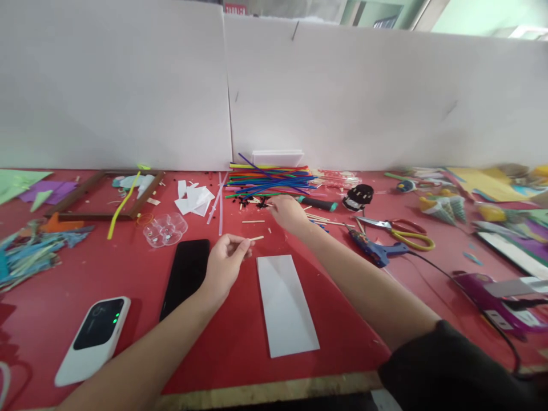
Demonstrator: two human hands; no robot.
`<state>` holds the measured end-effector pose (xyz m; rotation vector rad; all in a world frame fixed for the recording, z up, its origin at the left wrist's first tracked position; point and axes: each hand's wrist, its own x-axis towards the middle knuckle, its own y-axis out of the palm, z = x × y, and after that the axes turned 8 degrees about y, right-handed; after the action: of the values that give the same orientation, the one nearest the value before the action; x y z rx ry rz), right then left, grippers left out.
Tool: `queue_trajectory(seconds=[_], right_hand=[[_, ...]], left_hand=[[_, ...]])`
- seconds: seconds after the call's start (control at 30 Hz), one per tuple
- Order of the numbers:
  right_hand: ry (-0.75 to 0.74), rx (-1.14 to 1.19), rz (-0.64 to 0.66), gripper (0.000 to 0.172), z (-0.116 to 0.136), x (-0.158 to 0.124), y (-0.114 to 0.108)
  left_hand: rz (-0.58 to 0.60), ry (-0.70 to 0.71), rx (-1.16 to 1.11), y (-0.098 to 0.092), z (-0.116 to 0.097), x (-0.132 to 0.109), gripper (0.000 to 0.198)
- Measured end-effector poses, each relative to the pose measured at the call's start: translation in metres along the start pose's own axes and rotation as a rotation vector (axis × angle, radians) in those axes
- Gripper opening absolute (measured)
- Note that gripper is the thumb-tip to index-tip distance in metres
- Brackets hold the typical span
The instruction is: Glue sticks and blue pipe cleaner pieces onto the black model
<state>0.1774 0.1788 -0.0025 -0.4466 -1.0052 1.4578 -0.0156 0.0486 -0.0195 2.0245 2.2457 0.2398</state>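
My left hand (229,260) is closed in a pinch on a short pale wooden stick (257,238), whose free end points right. My right hand (286,212) reaches farther forward, its fingers drawn together at a scatter of small black pieces (244,203); what is between the fingertips is too small to make out. Below the hands lies a white rectangular card (287,308). Another thin wooden stick (253,221) rests between the hands. Colourful pipe cleaners (269,181) are heaped just beyond my right hand.
A black phone (186,271) and a white device with a screen (95,334) lie left. To the right are scissors (398,228), a blue glue gun (377,248) with its cord, and a purple power strip (492,297). White panels (342,97) stand behind the red table (338,337).
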Motion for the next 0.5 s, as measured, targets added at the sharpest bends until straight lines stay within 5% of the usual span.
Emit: queue_trajectory(seconds=[0.2, 0.4, 0.5], right_hand=[[-0.102, 0.081, 0.206, 0.010, 0.025, -0.002, -0.004], [-0.173, 0.392, 0.608, 0.021, 0.046, -0.029, -0.012], [-0.162, 0.298, 0.494, 0.010, 0.046, -0.027, -0.005]], left_hand=[[-0.040, -0.041, -0.071, 0.000, 0.001, 0.003, 0.032], [-0.074, -0.076, -0.110, -0.001, 0.003, 0.005, 0.034], [-0.115, -0.087, -0.157, 0.000, 0.001, 0.006, 0.037]])
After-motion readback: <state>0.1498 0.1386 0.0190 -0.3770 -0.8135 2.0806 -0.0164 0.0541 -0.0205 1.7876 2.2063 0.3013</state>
